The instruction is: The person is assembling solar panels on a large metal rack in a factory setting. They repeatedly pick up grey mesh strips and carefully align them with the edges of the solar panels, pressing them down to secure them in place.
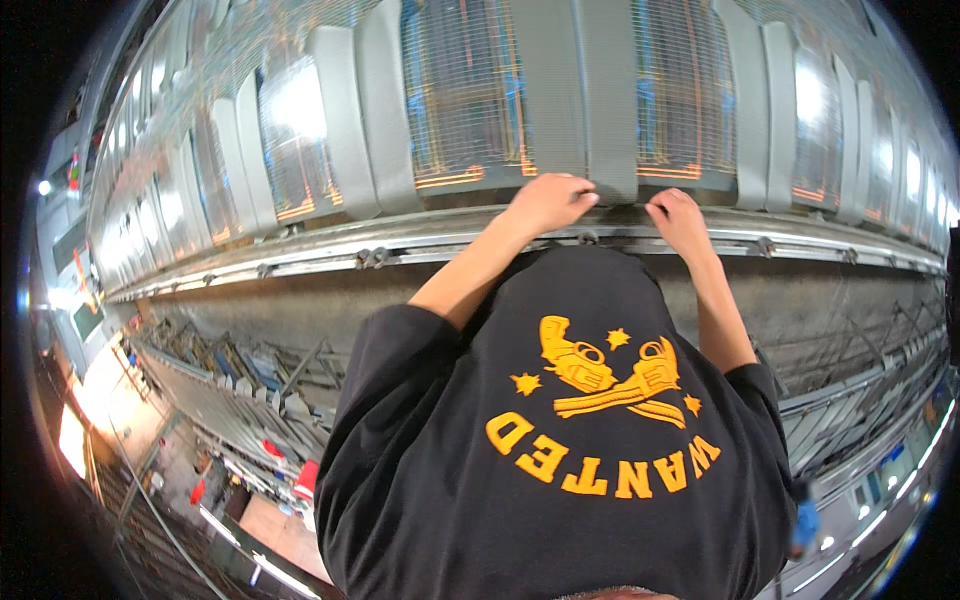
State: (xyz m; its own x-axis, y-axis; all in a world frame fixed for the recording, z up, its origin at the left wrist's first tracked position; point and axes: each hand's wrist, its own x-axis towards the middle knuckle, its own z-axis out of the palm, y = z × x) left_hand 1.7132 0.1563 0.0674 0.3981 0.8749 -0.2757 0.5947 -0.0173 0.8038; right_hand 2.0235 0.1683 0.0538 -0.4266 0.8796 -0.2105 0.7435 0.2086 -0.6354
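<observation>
My left hand [548, 203] and my right hand [680, 218] both rest on the lower edge of a grey woven strip [600, 120] that runs upright between two fine mesh panels. The fingers of each hand are curled over the strip's bottom end, just above a long metal rail [400, 245]. The left fingers pinch the strip near its left corner; the right fingers press near its right corner. Whether the right hand actually grips it is unclear. My black T-shirt [560, 440] with an orange print fills the lower middle of the view.
Many more grey strips and shiny mesh panels [300, 140] line the machine to either side. Below the rail lie metal frames and bars [240, 370]. A lit workshop floor [110, 400] with red items shows at lower left.
</observation>
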